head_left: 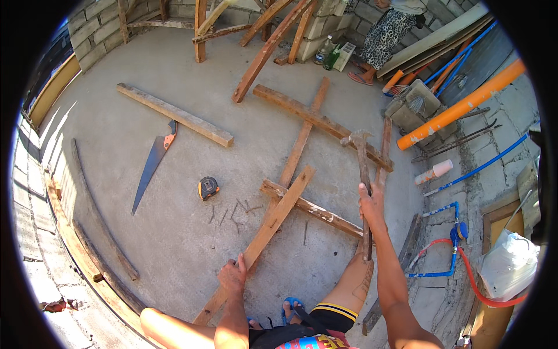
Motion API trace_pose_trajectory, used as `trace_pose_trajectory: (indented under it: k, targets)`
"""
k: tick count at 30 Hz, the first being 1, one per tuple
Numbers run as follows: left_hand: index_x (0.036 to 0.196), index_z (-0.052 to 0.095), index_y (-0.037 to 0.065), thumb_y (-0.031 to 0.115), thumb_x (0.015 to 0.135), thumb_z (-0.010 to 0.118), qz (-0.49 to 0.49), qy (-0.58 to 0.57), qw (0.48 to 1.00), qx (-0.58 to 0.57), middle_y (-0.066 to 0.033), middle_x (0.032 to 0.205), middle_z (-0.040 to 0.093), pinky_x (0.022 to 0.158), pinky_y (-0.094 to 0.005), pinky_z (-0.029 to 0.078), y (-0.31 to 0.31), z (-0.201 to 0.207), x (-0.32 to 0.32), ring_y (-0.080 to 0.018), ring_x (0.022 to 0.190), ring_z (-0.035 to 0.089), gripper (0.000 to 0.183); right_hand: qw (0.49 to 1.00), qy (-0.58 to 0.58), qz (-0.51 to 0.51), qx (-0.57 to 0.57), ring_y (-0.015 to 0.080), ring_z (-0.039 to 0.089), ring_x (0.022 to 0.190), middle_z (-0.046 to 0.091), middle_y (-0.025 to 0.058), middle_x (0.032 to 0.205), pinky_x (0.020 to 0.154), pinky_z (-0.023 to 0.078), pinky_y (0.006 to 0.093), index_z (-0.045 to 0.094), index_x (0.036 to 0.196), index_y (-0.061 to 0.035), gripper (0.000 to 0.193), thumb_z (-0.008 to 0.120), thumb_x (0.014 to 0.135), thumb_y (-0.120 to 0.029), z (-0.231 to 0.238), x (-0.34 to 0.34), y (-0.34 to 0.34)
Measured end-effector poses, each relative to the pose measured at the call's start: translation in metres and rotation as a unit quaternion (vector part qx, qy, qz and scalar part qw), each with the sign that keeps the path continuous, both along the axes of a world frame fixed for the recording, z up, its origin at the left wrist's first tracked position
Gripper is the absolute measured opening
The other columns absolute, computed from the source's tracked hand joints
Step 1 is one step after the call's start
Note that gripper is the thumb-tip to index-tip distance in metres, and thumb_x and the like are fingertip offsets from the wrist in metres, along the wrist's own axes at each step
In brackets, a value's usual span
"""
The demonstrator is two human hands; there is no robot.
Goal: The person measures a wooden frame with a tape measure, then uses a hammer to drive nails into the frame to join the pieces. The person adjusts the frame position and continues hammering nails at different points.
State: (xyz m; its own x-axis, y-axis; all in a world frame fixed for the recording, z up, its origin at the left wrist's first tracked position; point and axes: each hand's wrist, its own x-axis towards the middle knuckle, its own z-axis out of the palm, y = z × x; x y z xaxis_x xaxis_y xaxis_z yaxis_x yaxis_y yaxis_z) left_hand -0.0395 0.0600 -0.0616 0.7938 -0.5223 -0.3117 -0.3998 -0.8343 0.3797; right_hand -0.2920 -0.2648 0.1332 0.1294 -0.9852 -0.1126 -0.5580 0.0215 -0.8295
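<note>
My left hand point(232, 274) is closed around a long wooden plank point(285, 209) that slants from near my feet toward the middle of the floor. My right hand point(370, 205) grips a claw hammer point(363, 160) by its wooden handle, its head pointing away from me. Under the far end of the plank runs a short crosspiece point(328, 216) with white marks. A longer crosspiece point(296, 109) lies farther off, across a thin strip point(297, 150) and near another upright strip point(386, 142). Several loose nails point(237, 218) lie left of the plank.
On the concrete floor to the left are a handsaw point(152, 168), a tape measure point(208, 188) and a timber piece point(174, 113). An orange pipe point(465, 104), blue pipes point(453, 250) and a white bag point(511, 259) line the right wall. A person point(386, 41) stands at the back.
</note>
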Motion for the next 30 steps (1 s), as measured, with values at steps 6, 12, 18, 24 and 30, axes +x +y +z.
trace_pose_trajectory:
  k: [6,12,18,24,30]
  targets:
    - [0.088,0.075,0.005,0.058,0.093,0.049,0.019,-0.003,1.000,0.006,-0.0221,0.079,0.071,0.074,-0.0480,0.055,0.004,-0.002,-0.002,-0.0391,0.079,0.071,0.059,0.950,0.191,0.092,-0.231,0.0245,0.062,0.062,0.056,0.0098,0.065,0.054,0.050,0.0399,0.054,0.100,0.0002,0.032,0.057,0.098,-0.032,0.007,0.086,-0.033]
    - [0.090,0.075,0.005,0.059,0.093,0.048,0.006,0.000,1.000,0.003,-0.0221,0.080,0.072,0.074,-0.0491,0.054,0.003,-0.002,0.002,-0.0398,0.079,0.071,0.061,0.990,0.131,0.050,0.018,0.0296,0.064,0.070,0.056,0.0137,0.065,0.067,0.048,0.0456,0.055,0.100,0.0019,0.033,0.058,0.097,-0.031,0.033,0.059,-0.026]
    - [0.089,0.075,0.003,0.059,0.093,0.048,0.019,0.012,1.000,-0.001,-0.0231,0.081,0.071,0.077,-0.0494,0.054,0.005,0.000,0.004,-0.0400,0.080,0.071,0.063,0.991,0.090,-0.036,-0.095,0.0285,0.063,0.067,0.055,0.0134,0.064,0.065,0.048,0.0437,0.056,0.096,0.0020,0.033,0.060,0.095,-0.031,0.008,0.090,-0.025]
    - [0.090,0.074,0.003,0.058,0.094,0.047,0.005,0.025,1.000,0.002,-0.0224,0.082,0.072,0.077,-0.0493,0.054,0.007,-0.002,0.003,-0.0392,0.081,0.071,0.061,0.986,0.155,-0.051,0.018,0.0328,0.064,0.062,0.060,0.0161,0.066,0.059,0.048,0.0466,0.054,0.098,0.0018,0.031,0.059,0.095,-0.029,0.032,0.041,-0.025]
    - [0.091,0.074,0.003,0.058,0.095,0.046,0.005,0.016,1.000,0.005,-0.0225,0.083,0.072,0.078,-0.0491,0.054,0.001,0.003,0.004,-0.0397,0.083,0.071,0.061,0.954,0.106,0.012,-0.280,0.0394,0.068,0.082,0.068,0.0215,0.082,0.073,0.051,0.0491,0.056,0.103,0.0006,0.032,0.062,0.093,-0.030,0.004,0.072,-0.026]
